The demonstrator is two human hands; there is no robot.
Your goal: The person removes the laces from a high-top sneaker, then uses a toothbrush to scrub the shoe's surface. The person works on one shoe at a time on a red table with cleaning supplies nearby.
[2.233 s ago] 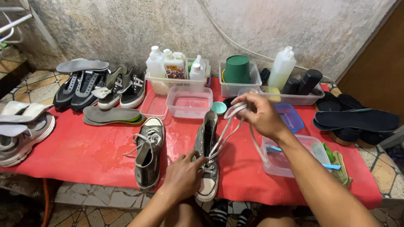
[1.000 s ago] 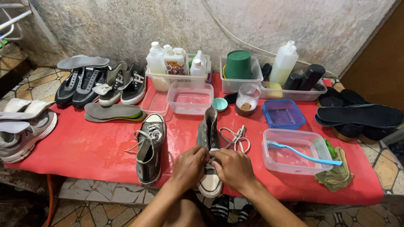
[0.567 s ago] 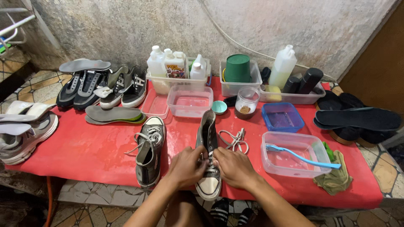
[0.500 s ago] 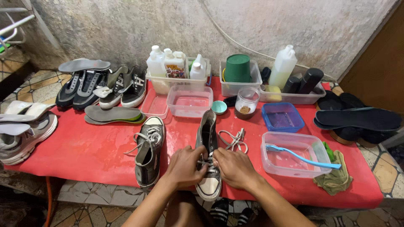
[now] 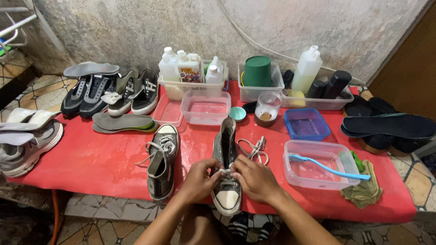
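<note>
A grey high-top sneaker (image 5: pixel 227 181) with a white toe cap lies on the red table (image 5: pixel 91 163), its loose lace (image 5: pixel 254 149) off-white. The bucket (image 5: pixel 257 71) is dark green, one tub (image 5: pixel 306 124) blue, the brush (image 5: pixel 327 167) light blue.

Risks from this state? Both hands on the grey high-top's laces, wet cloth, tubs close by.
1. The loose lace lies beside the grey high-top; the right hand might snag or drag it.
2. The clear tub of water sits near the right forearm; a bump may spill it.
3. The red cloth looks wet, so the shoe may slide under the left hand.
</note>
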